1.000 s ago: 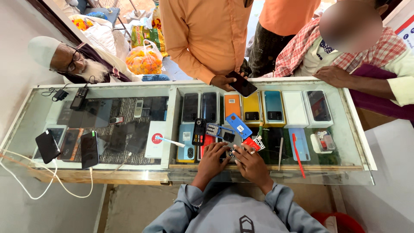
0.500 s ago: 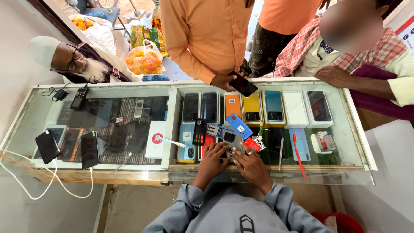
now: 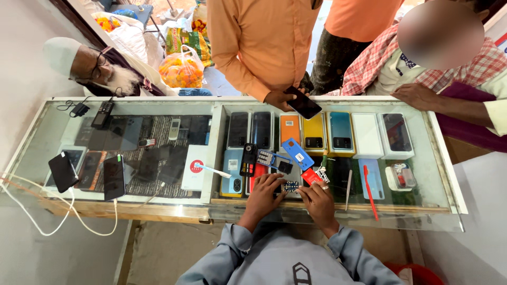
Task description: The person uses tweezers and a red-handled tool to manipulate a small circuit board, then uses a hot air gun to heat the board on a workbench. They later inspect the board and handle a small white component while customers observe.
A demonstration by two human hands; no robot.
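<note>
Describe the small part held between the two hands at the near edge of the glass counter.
The small circuit board is a flat, roughly rectangular piece, pale with rows of blue dots on its face. It lies level just above the glass counter, pinched between the fingertips of the left hand and the right hand. A red card lies just beside it. Finer detail is too small to tell.

This is looking like a small mobile phone shop, with a glass display counter [image 3: 443, 158] stretching across the view and boxed handsets in orange, yellow, blue and white [image 3: 340, 132] lying in rows under the glass. Loose phones [image 3: 113, 177] are sitting on the counter top with white charging cables [image 3: 31, 211] trailing off its edge, and small phone parts [image 3: 289, 186] are lying by the seated person's side. Other people are standing or sitting on the far side, one of them holding a dark phone [image 3: 302, 103] over the glass.
</note>
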